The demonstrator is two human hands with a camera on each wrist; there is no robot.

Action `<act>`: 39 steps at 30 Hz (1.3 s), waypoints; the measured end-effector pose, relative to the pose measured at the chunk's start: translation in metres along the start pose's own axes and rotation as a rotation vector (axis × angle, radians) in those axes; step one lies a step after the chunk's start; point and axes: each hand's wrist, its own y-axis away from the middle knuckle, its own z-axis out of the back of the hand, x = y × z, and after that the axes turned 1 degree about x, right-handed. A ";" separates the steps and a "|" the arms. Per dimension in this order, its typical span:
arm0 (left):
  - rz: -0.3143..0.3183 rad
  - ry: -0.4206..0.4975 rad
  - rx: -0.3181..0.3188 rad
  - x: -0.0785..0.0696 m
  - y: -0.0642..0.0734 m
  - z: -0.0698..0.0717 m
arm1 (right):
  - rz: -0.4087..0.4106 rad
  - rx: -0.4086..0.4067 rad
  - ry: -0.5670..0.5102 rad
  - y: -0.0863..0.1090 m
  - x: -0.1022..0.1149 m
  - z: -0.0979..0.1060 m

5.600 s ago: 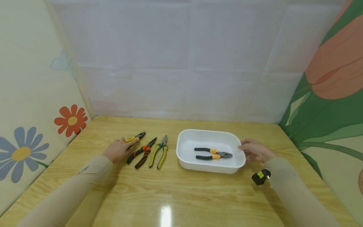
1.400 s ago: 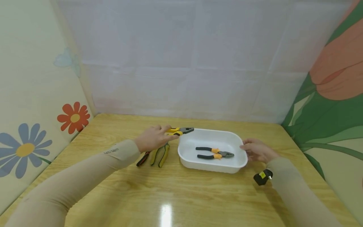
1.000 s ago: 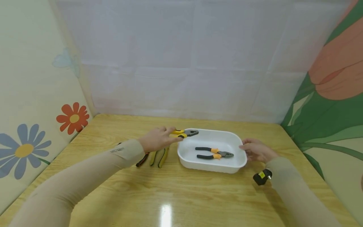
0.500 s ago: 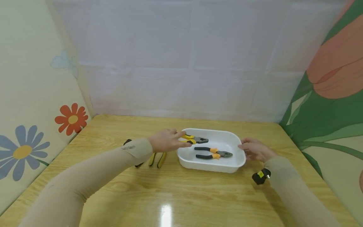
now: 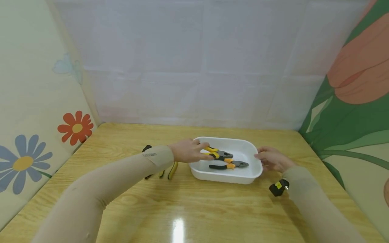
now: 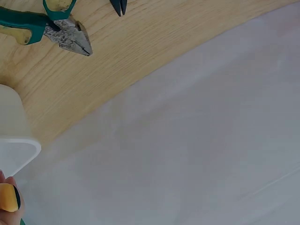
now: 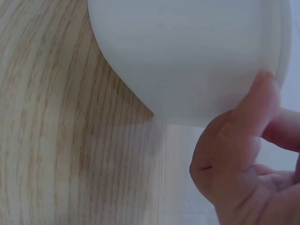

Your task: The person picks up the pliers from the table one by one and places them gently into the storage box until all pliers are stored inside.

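Yellow pliers [image 5: 222, 154] show tips in head view only.

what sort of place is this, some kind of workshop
Probably a staged tabletop booth rather than a real workshop: a wood-grain table backed by a creased white backdrop, with a flower-print wall at the left side and a big-flower mural at the right.

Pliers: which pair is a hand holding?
The yellow pair, gripped by the left hand. The orange pair lies in the white tub; the green pair and the dark pair lie on the table.
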 end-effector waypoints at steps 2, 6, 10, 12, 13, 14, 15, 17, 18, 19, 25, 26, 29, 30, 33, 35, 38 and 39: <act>-0.009 0.003 0.009 0.000 -0.004 -0.001 | -0.005 -0.007 0.004 0.000 0.000 0.000; -0.027 -0.009 0.058 0.000 -0.013 0.003 | -0.001 -0.001 -0.001 0.000 -0.001 0.000; -0.043 -0.025 0.161 -0.001 -0.023 0.009 | 0.011 0.014 -0.018 -0.001 -0.002 0.001; -0.044 -0.030 0.212 0.000 -0.029 0.011 | 0.010 0.011 -0.020 -0.001 -0.002 0.000; -0.048 -0.037 0.232 0.000 -0.032 0.011 | 0.009 0.010 -0.021 -0.001 -0.002 0.000; -0.045 -0.037 0.249 0.000 -0.034 0.010 | 0.009 0.009 -0.023 -0.001 -0.002 0.000; -0.046 -0.041 0.257 0.000 -0.037 0.009 | 0.008 0.007 -0.025 -0.001 -0.002 0.000; -0.050 -0.057 0.271 0.000 -0.042 0.006 | 0.009 0.007 -0.025 -0.002 -0.002 0.000; -0.055 -0.066 0.274 0.001 -0.044 0.004 | 0.011 0.009 -0.024 -0.002 -0.002 0.000; -0.059 -0.075 0.282 0.001 -0.046 0.002 | 0.011 0.007 -0.025 -0.002 -0.002 0.000; -0.056 -0.096 0.273 0.003 -0.058 -0.009 | 0.019 0.004 -0.028 -0.001 -0.002 -0.001; -0.047 -0.089 0.268 0.003 -0.059 -0.010 | 0.020 0.004 -0.029 -0.001 -0.002 -0.002; -0.010 -0.040 0.263 0.004 -0.063 -0.017 | 0.022 0.007 -0.034 0.000 0.000 -0.003; -0.001 -0.024 0.282 0.004 -0.065 -0.019 | 0.023 0.008 -0.037 0.000 0.000 -0.004; 0.022 0.024 0.356 0.004 -0.071 -0.021 | 0.020 -0.001 -0.029 -0.001 0.000 -0.006; 0.027 0.045 0.431 0.004 -0.076 -0.019 | 0.014 -0.012 -0.017 -0.001 0.000 -0.007; 0.030 0.063 0.512 0.004 -0.082 -0.016 | 0.010 -0.019 0.006 -0.001 0.001 -0.008; 0.030 0.065 0.534 0.004 -0.084 -0.016 | 0.009 -0.022 0.013 -0.001 0.002 -0.009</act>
